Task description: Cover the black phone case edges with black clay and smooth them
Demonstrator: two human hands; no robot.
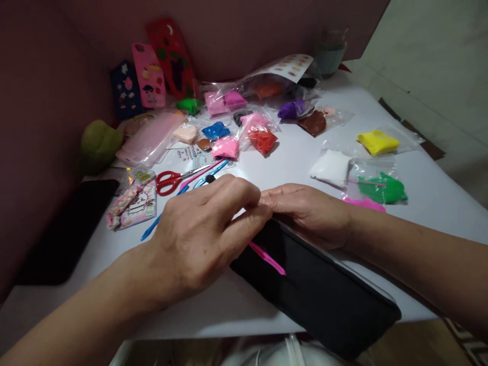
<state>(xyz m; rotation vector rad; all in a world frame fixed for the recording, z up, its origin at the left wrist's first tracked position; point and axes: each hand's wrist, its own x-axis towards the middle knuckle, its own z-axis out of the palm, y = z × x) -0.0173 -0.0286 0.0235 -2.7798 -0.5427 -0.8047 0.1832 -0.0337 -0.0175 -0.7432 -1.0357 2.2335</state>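
Observation:
A black phone case (335, 290) lies slanted at the table's front edge, its near corner jutting past it. A thin pink clay strip (269, 258) runs along its surface. My left hand (213, 229) is over the case's far end, thumb and forefinger pinched together; whatever is between them is hidden. Against the far long side of the case, my right hand (305, 211) is closed at its upper corner, its fingertips meeting those of my left hand. Beyond my left hand are red-handled scissors (170, 182) and blue modelling tools (213, 173).
Several bagged clay pieces, among them white (331, 166), green (383, 188) and yellow (378, 142), are spread across the white table (290, 157). Decorated phone cases (148, 76) lean on the back wall. A dark flat slab (68, 234) is at left, near a green fruit-like object (99, 145).

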